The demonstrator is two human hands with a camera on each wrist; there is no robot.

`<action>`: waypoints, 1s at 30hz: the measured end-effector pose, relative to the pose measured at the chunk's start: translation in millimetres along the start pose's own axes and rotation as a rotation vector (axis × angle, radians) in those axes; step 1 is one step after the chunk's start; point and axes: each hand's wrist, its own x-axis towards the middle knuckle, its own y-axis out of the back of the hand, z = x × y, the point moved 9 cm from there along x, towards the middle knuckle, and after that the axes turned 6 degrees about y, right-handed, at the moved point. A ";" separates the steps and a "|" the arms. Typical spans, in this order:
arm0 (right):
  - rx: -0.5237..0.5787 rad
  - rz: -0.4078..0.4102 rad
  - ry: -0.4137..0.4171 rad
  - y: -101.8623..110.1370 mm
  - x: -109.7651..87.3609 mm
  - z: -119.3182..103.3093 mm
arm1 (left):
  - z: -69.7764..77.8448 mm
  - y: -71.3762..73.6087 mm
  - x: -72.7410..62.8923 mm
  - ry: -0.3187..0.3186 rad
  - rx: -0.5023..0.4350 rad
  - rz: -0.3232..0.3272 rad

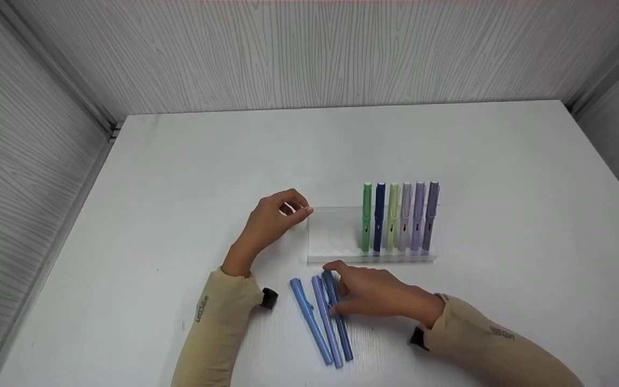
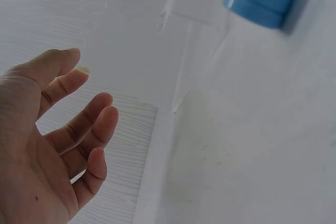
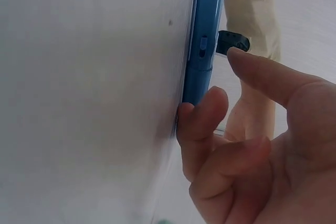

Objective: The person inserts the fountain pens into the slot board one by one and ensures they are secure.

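Observation:
A clear pen rack stands on the table. My left hand pinches its upper left corner between thumb and forefinger, the other fingers loosely bent in the left wrist view. Below the rack lie a light blue pen, a periwinkle pen and a dark blue pen, side by side. My right hand reaches over the dark blue pen, forefinger at its far end and thumb beside its middle. In the right wrist view, the thumb stands apart from that pen while bent fingers meet its end.
Upright in the rack's right half are a green pen, a navy pen, a yellow-green pen and several purple-toned pens. The white table ends at a wood-grain back wall, with panels on both sides.

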 end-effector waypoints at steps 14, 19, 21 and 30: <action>-0.079 -0.041 -0.028 -1.3 5.3 -2.5 | -1.4 -1.7 0.1 -0.002 -0.006 -0.009; -0.149 -0.047 -0.053 -0.5 7.6 -6.1 | -0.4 -0.8 0.0 -0.010 -0.012 -0.006; -0.178 -0.044 -0.065 -0.3 9.0 -7.2 | 0.6 -0.5 -0.1 -0.018 -0.016 -0.003; -0.215 0.001 -0.076 -0.6 13.1 -10.5 | 0.4 -0.4 -0.9 -0.016 -0.016 -0.002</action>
